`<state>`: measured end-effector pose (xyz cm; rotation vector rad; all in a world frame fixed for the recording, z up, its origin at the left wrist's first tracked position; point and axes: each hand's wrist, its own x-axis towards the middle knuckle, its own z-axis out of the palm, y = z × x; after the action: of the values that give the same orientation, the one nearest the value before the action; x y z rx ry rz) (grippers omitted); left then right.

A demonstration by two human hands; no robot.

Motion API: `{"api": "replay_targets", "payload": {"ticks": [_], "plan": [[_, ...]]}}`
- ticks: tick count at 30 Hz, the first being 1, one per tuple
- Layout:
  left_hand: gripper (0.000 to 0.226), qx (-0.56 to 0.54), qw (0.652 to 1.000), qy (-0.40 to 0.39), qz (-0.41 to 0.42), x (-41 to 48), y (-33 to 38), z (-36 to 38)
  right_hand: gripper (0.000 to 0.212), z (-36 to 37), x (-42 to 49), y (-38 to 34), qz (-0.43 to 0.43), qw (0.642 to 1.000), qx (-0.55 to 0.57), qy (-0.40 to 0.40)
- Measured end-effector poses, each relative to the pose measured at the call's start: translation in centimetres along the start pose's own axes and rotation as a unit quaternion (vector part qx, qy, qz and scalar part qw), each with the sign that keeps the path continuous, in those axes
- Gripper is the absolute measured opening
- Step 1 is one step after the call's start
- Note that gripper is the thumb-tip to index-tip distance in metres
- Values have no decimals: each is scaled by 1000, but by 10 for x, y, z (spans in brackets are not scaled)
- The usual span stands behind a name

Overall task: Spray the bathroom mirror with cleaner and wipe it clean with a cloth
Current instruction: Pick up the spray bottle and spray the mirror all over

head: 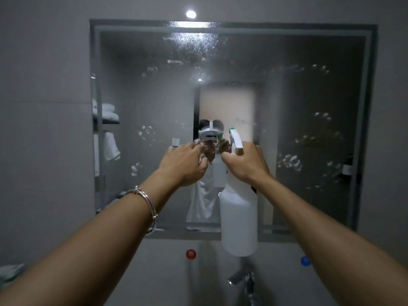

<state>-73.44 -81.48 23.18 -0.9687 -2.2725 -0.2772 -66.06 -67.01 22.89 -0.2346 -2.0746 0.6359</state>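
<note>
The bathroom mirror hangs on the grey wall in front of me. Its glass is dotted with white foam spots and fine spray mist near the top. My right hand grips the neck of a white spray bottle, and its green-tipped nozzle points at the glass. My left hand is raised beside it, close to the mirror, with loosely bent fingers and nothing visible in it. A blurry pale green-and-white thing, perhaps a cloth, lies at the lower left edge.
Below the mirror a metal tap sticks out of the wall, with a red knob and a blue knob on either side. The mirror reflects folded towels on a shelf and a doorway behind me.
</note>
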Motion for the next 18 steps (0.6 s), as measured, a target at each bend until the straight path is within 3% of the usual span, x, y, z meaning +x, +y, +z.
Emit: {"api": "replay_targets", "payload": {"ticks": [11,14,18], "plan": [[50,23,998,-6,-50,-28,-61,-16,22,48,-5,-53,-51,997,32,-49],[50,30,998,-6,-63,-35,-77,-19,30,60,-10,-67,-58,995,51,-61],[51,43,996,-9,-78,-44,-102,-24,26,84,-14,-85,-58,995,21,-77]]}}
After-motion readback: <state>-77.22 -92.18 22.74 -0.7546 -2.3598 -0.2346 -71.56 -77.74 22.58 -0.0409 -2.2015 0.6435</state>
